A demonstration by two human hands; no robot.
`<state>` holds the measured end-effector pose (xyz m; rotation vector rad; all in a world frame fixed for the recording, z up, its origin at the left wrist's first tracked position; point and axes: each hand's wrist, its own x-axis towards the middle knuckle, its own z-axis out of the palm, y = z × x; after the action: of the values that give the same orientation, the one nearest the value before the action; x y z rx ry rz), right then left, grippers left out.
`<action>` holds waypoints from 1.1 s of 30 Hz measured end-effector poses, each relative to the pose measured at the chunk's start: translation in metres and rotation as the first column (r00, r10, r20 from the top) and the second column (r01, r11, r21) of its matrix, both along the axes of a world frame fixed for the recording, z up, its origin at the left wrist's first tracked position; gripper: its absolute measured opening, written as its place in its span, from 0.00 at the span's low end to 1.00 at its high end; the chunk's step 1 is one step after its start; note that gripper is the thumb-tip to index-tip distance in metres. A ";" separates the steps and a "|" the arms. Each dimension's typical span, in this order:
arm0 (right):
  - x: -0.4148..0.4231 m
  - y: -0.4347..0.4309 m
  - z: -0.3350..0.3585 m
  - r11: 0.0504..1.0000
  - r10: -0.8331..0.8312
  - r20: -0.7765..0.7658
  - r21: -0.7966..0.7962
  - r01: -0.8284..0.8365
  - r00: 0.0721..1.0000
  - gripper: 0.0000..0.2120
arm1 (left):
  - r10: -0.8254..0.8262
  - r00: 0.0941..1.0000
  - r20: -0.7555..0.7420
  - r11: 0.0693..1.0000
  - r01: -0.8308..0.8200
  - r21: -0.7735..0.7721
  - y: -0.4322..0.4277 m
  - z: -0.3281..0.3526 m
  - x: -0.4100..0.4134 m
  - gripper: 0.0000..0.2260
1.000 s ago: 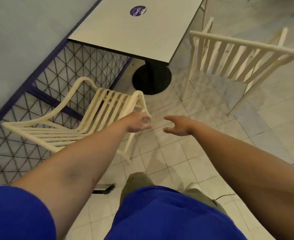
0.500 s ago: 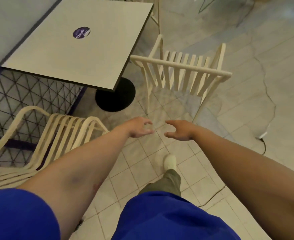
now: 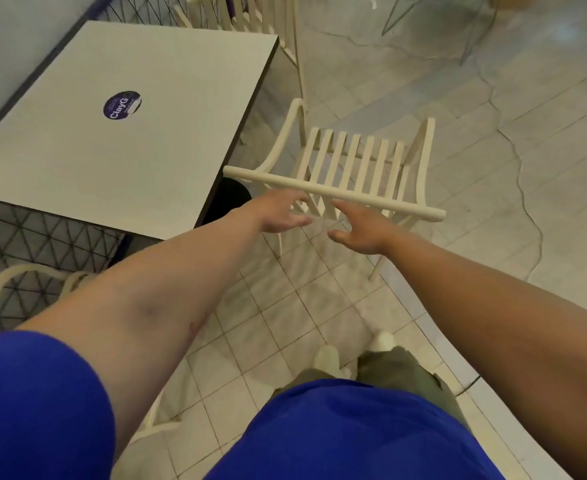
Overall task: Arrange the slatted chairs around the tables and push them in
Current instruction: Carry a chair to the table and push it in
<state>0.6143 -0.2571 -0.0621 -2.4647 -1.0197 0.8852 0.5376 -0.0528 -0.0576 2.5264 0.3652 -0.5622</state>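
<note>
Hands reach side by side toward a cream slatted chair (image 3: 351, 157). The left hand (image 3: 278, 213) and right hand (image 3: 358, 230) are both loose, fingers spread and grasping nothing, just under the chair's top rail (image 3: 333, 194); whether the fingertips touch it I cannot tell. The chair stands upright on the tiled floor (image 3: 285, 327), back toward the person, beside the right edge of the table (image 3: 77, 150) near its front corner, not tucked under. A round purple sticker (image 3: 122, 105) sits on the tabletop. A far chair (image 3: 243, 12) stands at the table's far end, and a near chair (image 3: 8, 282) shows partly at lower left.
</note>
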 end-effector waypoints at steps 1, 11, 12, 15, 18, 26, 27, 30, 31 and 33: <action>0.012 0.005 -0.005 1.000 0.002 0.016 0.001 -0.003 1.000 0.35 | 0.006 1.000 0.006 1.000 -0.005 -0.009 0.004 -0.001 0.010 0.28; 0.104 0.035 -0.048 0.975 0.146 -0.056 -0.161 -0.153 0.988 0.34 | -0.045 0.987 -0.157 0.983 0.072 0.172 0.032 -0.042 0.087 0.31; 0.111 0.036 -0.053 0.968 0.158 -0.092 -0.182 -0.172 0.983 0.33 | -0.065 0.976 -0.208 0.975 0.106 0.193 0.034 -0.046 0.093 0.31; 0.126 0.035 -0.065 0.944 0.181 -0.152 -0.251 -0.215 0.972 0.36 | -0.100 0.946 -0.308 0.957 0.176 0.232 0.034 -0.054 0.106 0.29; 0.134 0.036 -0.070 0.944 0.162 -0.190 -0.256 -0.208 0.968 0.35 | -0.134 0.925 -0.355 0.949 0.223 0.223 0.038 -0.061 0.116 0.26; 0.136 0.040 -0.088 0.921 0.059 -0.190 -0.367 -0.127 0.980 0.32 | -0.242 0.849 -0.470 0.939 0.326 0.105 0.077 -0.072 0.134 0.30; 0.134 0.041 -0.089 0.921 0.051 -0.174 -0.372 -0.113 0.983 0.32 | -0.240 0.837 -0.491 0.939 0.329 0.101 0.081 -0.073 0.135 0.33; 0.134 0.045 -0.089 0.916 0.047 -0.133 -0.390 -0.096 0.990 0.31 | -0.275 0.797 -0.537 0.925 0.371 0.077 0.089 -0.073 0.140 0.37; 0.134 0.046 -0.088 0.912 0.050 -0.129 -0.399 -0.098 0.990 0.31 | -0.289 0.791 -0.539 0.921 0.383 0.069 0.090 -0.073 0.141 0.38; 0.133 0.046 -0.086 0.908 0.049 -0.114 -0.408 -0.092 0.992 0.32 | -0.313 0.783 -0.537 0.910 0.409 0.065 0.089 -0.072 0.142 0.38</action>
<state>0.7471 -0.2111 -0.1486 -2.6955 -0.9722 1.3588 0.6794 0.0358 -0.1296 2.5948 0.1070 -1.4390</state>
